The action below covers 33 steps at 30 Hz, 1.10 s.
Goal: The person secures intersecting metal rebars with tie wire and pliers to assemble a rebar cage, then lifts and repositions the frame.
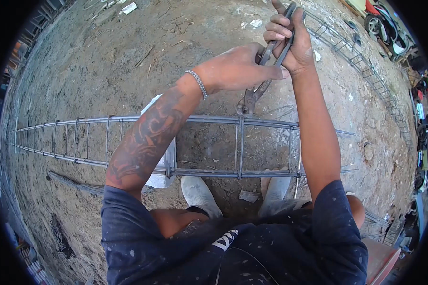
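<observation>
Long-handled tying pincers (257, 93) stand tilted, their jaws at a crossing of the rebar cage (241, 147). My right hand (297, 45) is wrapped round the upper part of the pincers' handles. Lower down, nearer the joint, my left hand (240, 69) closes on the handles too, thumb stretched across them. A thin loop of tie wire (284, 111) sticks out to the right of the jaws. The jaw tips are too small to show whether wire is between them. The cage lies crosswise in front of my boots, with stirrups along its long bars.
A pale block (161, 179) sits under the cage on the left. A bundle of wire (73, 184) lies on the dirt at left. Another rebar cage (366, 69) stretches across the right. My boots (197, 192) stand close to the near bar. A motorcycle (383, 28) is at upper right.
</observation>
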### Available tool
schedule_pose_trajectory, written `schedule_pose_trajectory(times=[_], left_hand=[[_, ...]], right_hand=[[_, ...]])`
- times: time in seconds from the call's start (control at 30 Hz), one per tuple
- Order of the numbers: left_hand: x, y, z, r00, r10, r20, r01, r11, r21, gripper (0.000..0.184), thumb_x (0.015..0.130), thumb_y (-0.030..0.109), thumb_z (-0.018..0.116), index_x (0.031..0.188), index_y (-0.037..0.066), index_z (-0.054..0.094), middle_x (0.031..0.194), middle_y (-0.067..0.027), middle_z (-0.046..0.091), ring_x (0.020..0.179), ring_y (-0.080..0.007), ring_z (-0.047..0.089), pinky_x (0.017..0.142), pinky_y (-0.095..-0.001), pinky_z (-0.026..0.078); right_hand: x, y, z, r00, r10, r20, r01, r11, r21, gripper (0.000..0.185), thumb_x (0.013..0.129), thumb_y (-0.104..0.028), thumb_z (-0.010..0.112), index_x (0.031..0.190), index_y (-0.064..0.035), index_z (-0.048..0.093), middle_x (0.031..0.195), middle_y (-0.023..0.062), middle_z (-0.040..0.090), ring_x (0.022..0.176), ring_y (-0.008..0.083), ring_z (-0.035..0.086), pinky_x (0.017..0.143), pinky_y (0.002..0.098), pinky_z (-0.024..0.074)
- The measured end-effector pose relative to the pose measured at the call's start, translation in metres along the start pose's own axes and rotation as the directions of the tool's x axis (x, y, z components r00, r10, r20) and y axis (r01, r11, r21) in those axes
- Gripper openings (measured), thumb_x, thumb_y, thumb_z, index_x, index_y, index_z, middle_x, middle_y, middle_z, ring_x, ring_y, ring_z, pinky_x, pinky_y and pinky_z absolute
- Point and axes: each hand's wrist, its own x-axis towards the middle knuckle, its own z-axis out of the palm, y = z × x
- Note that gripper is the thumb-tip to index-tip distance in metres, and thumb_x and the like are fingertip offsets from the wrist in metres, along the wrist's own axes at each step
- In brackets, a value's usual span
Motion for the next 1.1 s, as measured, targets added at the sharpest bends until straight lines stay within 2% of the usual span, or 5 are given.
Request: schedule_pose_trajectory(times=[0.13,0.4,0.77,0.97,1.1], left_hand=[[-0.013,-0.016,-0.011,0.956,0.066,-0.286,-0.051,0.997,0.06,0.057,0.077,0.049,0.059,0.092,-0.006,0.058,0.077,-0.0116,0.057,0.073,-0.0202,0.055,0.065,-0.0297,0.045],[-0.089,-0.04,0.091,0.541,-0.649,0.534,0.751,0.659,0.039,0.09,0.073,0.065,0.052,0.101,-0.021,0.049,0.09,-0.0337,0.057,0.091,-0.0381,0.058,0.083,-0.041,0.043],[-0.09,-0.02,0.148,0.485,-0.872,0.071,0.86,0.461,-0.218,0.04,0.083,0.034,0.047,0.102,-0.002,0.048,0.1,-0.0296,0.054,0.097,-0.0439,0.051,0.083,-0.0482,0.041],[-0.131,-0.004,0.09,0.503,-0.403,-0.764,0.65,0.759,0.028,0.051,0.065,0.023,0.069,0.1,-0.002,0.044,0.111,-0.0235,0.04,0.102,-0.0393,0.041,0.087,-0.045,0.033],[-0.164,-0.057,0.096,0.456,-0.716,-0.528,0.797,0.593,-0.116,0.053,0.066,0.027,0.069,0.102,-0.005,0.048,0.092,-0.0191,0.056,0.081,-0.0354,0.056,0.073,-0.0425,0.044]], right_hand=[[-0.003,-0.041,-0.004,0.986,-0.148,0.073,0.156,0.98,-0.121,0.042,0.09,-0.039,0.046,0.114,-0.0057,0.05,0.069,-0.0051,0.046,0.053,0.0039,0.041,0.052,0.02,0.0383],[-0.014,-0.111,-0.027,0.991,-0.128,-0.04,0.131,0.988,0.08,0.059,0.095,-0.042,0.023,0.113,0.0131,0.037,0.065,0.0,0.032,0.057,0.0099,0.033,0.06,0.0247,0.0335],[-0.174,-0.139,0.067,0.669,-0.048,-0.742,0.116,0.992,0.041,0.049,0.093,-0.036,0.038,0.112,0.0074,0.048,0.064,-0.0016,0.032,0.054,0.0079,0.031,0.052,0.0216,0.0324],[-0.263,-0.149,0.116,0.445,-0.016,-0.896,-0.01,1.0,-0.023,0.043,0.093,-0.033,0.041,0.113,0.0047,0.048,0.064,-0.0018,0.031,0.053,0.0065,0.029,0.048,0.02,0.0296],[-0.28,-0.117,0.141,0.3,0.02,-0.954,-0.041,0.999,0.008,0.041,0.094,-0.032,0.04,0.113,0.0034,0.048,0.064,-0.0022,0.03,0.052,0.0069,0.028,0.047,0.0211,0.0296]])
